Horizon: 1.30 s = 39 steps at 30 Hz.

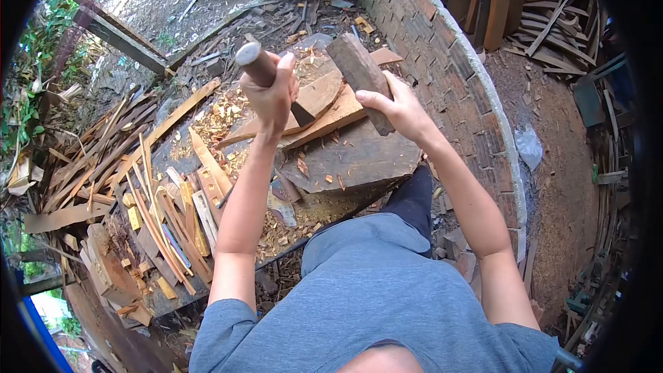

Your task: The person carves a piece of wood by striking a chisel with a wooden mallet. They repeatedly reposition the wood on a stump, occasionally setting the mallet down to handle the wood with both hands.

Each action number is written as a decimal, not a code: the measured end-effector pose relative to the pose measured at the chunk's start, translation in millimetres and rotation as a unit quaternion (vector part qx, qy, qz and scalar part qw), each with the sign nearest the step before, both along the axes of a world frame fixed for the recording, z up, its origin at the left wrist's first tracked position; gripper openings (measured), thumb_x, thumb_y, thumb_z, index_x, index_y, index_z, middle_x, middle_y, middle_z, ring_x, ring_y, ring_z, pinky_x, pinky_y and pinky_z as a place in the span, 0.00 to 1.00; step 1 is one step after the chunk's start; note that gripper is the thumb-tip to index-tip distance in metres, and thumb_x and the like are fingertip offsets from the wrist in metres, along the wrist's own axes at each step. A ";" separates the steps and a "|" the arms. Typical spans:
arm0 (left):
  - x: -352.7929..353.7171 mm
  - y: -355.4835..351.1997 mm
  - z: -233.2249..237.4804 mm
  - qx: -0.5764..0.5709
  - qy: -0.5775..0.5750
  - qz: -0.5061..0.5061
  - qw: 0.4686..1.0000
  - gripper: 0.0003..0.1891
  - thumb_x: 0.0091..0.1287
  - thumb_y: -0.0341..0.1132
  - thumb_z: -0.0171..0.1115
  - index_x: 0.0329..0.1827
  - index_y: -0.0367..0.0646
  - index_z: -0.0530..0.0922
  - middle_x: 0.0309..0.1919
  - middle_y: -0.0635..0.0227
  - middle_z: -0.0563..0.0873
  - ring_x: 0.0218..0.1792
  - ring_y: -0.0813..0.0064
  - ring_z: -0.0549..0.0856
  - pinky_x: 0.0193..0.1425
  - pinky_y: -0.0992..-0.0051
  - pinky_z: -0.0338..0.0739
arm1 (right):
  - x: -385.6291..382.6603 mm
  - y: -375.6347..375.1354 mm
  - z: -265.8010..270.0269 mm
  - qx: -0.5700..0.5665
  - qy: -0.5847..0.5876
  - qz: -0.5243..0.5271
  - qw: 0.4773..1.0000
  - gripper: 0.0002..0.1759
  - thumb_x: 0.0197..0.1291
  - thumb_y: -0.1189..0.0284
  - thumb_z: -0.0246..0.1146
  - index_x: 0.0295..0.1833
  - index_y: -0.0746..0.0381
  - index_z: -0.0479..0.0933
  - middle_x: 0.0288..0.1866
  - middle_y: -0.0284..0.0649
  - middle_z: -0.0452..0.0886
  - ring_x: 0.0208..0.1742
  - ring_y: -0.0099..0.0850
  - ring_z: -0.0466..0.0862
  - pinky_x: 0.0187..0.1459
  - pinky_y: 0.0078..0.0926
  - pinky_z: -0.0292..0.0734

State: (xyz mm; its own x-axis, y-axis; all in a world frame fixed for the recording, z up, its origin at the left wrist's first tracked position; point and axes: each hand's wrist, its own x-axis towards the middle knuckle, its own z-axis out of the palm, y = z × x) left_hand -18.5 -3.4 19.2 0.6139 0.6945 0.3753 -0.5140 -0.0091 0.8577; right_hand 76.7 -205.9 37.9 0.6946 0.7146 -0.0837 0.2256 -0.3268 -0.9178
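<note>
My left hand (pixel 269 101) is closed round the upright handle of a chisel (pixel 302 114), whose dark blade points down at a piece of wood. The round, pale end of the handle shows above the fist. A thick block of wood (pixel 358 63) is gripped in my right hand (pixel 398 107), raised and tilted over the right side of the work. Below both hands, curved wooden pieces (pixel 321 126) lie on a broad dark stump (pixel 356 159). Small chips are scattered on the stump.
Piled planks and offcuts (pixel 183 217) lie at the left, with wood chips (pixel 217 114) behind the stump. A low curved brick wall (pixel 449 62) runs along the right. Beyond it are a plastic bag (pixel 529 146) and stacked curved boards (pixel 559 31).
</note>
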 end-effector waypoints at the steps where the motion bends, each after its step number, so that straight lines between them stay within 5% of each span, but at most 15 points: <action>1: 0.8 -1.3 -3.2 -0.001 0.001 0.001 1.000 0.08 0.66 0.25 0.62 0.33 0.42 0.70 0.12 0.75 0.69 0.09 0.85 0.67 0.13 0.81 0.61 | -1.0 -0.5 -0.9 -0.001 0.001 0.001 1.000 0.41 0.56 0.48 0.67 0.64 0.70 0.71 0.57 0.53 0.80 0.58 0.38 0.80 0.61 0.34 0.71; 9: 12.0 1.0 -17.7 0.036 0.041 0.056 0.997 0.08 0.65 0.25 0.65 0.34 0.40 0.72 0.13 0.74 0.71 0.10 0.84 0.69 0.14 0.82 0.63 | 3.1 9.1 25.0 0.026 -0.058 0.013 0.998 0.44 0.56 0.42 0.64 0.63 0.70 0.71 0.55 0.56 0.80 0.58 0.41 0.80 0.59 0.36 0.72; 12: 11.9 -4.5 -27.4 0.067 0.056 0.087 0.992 0.09 0.63 0.27 0.68 0.30 0.40 0.75 0.15 0.75 0.75 0.16 0.85 0.74 0.20 0.82 0.68 | -3.9 21.6 84.0 0.084 -0.212 0.052 0.972 0.38 0.54 0.45 0.66 0.57 0.68 0.72 0.38 0.54 0.83 0.39 0.42 0.86 0.45 0.37 0.79; 15: 9.7 -11.1 -33.5 0.069 0.047 0.099 0.992 0.09 0.59 0.29 0.71 0.26 0.40 0.77 0.20 0.75 0.80 0.22 0.85 0.78 0.27 0.81 0.71 | -20.1 27.9 124.2 0.125 -0.293 0.093 0.943 0.34 0.57 0.52 0.68 0.57 0.68 0.70 0.39 0.44 0.81 0.39 0.31 0.83 0.39 0.29 0.78; 17: 5.6 -14.8 -30.3 0.137 -0.009 0.130 0.982 0.07 0.57 0.27 0.71 0.28 0.39 0.78 0.22 0.73 0.82 0.24 0.85 0.79 0.30 0.82 0.73 | -27.7 31.3 124.8 0.092 -0.354 0.091 0.926 0.32 0.56 0.53 0.68 0.56 0.66 0.70 0.30 0.43 0.80 0.30 0.34 0.84 0.34 0.30 0.78; 18: 9.2 -18.5 -24.7 0.119 -0.033 0.119 0.985 0.07 0.55 0.26 0.72 0.31 0.38 0.80 0.25 0.72 0.85 0.27 0.83 0.82 0.33 0.80 0.76 | -33.0 32.0 127.4 -0.075 -0.386 0.124 0.911 0.31 0.56 0.53 0.68 0.55 0.64 0.70 0.24 0.43 0.78 0.25 0.39 0.83 0.31 0.37 0.77; 22: 8.9 -23.6 -20.1 0.060 -0.019 0.084 0.994 0.08 0.55 0.26 0.72 0.35 0.36 0.82 0.29 0.70 0.88 0.33 0.80 0.85 0.41 0.77 0.79 | -30.7 31.6 130.3 -0.124 -0.452 0.150 0.871 0.30 0.55 0.53 0.68 0.53 0.62 0.69 0.25 0.46 0.82 0.25 0.44 0.85 0.32 0.43 0.77; 25: 11.7 -16.5 -34.7 0.140 -0.023 0.116 0.983 0.08 0.55 0.25 0.73 0.36 0.35 0.83 0.32 0.70 0.89 0.36 0.79 0.86 0.43 0.78 0.80 | -38.0 29.8 142.2 0.050 -0.407 0.126 0.903 0.31 0.55 0.53 0.68 0.55 0.62 0.70 0.26 0.48 0.83 0.26 0.45 0.86 0.32 0.43 0.79; 28: -1.4 -28.5 -20.8 0.120 -0.003 0.059 0.991 0.10 0.58 0.22 0.69 0.42 0.33 0.81 0.37 0.67 0.89 0.41 0.77 0.87 0.47 0.77 0.80 | -33.0 34.8 123.2 -0.151 -0.416 0.164 0.882 0.30 0.57 0.51 0.66 0.54 0.62 0.70 0.26 0.50 0.83 0.27 0.46 0.86 0.32 0.43 0.79; 31: 6.8 -31.3 -14.5 0.079 -0.015 0.090 0.993 0.07 0.58 0.22 0.68 0.39 0.33 0.82 0.36 0.66 0.89 0.40 0.77 0.87 0.46 0.78 0.81 | -29.6 27.8 136.8 -0.160 -0.434 0.157 0.873 0.32 0.57 0.50 0.66 0.56 0.62 0.69 0.25 0.51 0.82 0.27 0.47 0.86 0.31 0.42 0.79; 32: 5.1 -27.3 -13.7 0.163 0.025 0.137 0.977 0.06 0.57 0.23 0.70 0.36 0.34 0.83 0.33 0.66 0.89 0.37 0.78 0.87 0.44 0.78 0.81 | -33.2 26.0 135.0 -0.164 -0.432 0.159 0.872 0.32 0.57 0.50 0.66 0.56 0.62 0.69 0.25 0.51 0.82 0.27 0.47 0.86 0.31 0.42 0.79; 34: 3.5 -30.5 -17.4 0.159 -0.001 0.140 0.977 0.06 0.57 0.23 0.70 0.37 0.34 0.83 0.33 0.67 0.89 0.37 0.79 0.87 0.43 0.79 0.81 | -40.2 25.1 130.2 0.044 -0.380 0.058 0.922 0.33 0.56 0.50 0.67 0.57 0.62 0.69 0.26 0.51 0.83 0.30 0.49 0.86 0.36 0.45 0.79; 35: 4.4 -28.9 -16.7 0.162 -0.035 0.141 0.976 0.07 0.56 0.23 0.70 0.37 0.34 0.83 0.33 0.67 0.89 0.37 0.80 0.87 0.42 0.79 0.80 | -38.4 26.3 120.8 0.046 -0.377 0.059 0.923 0.33 0.56 0.50 0.67 0.57 0.62 0.69 0.26 0.51 0.83 0.30 0.49 0.86 0.36 0.45 0.79; 36: 15.8 -8.6 -63.1 0.159 -0.015 0.059 0.985 0.05 0.56 0.24 0.69 0.35 0.35 0.83 0.32 0.68 0.89 0.35 0.81 0.86 0.40 0.80 0.79 | -32.8 28.3 106.2 -0.030 -0.393 0.105 0.913 0.33 0.57 0.50 0.66 0.57 0.63 0.69 0.25 0.50 0.82 0.29 0.50 0.86 0.38 0.46 0.78; 39: 6.1 -25.0 -25.4 0.102 -0.012 0.057 0.993 0.05 0.57 0.24 0.68 0.36 0.36 0.82 0.33 0.69 0.89 0.33 0.82 0.86 0.38 0.80 0.80 | -27.5 26.0 111.8 -0.173 -0.364 0.149 0.903 0.33 0.56 0.49 0.66 0.56 0.64 0.70 0.28 0.51 0.83 0.33 0.51 0.85 0.46 0.47 0.76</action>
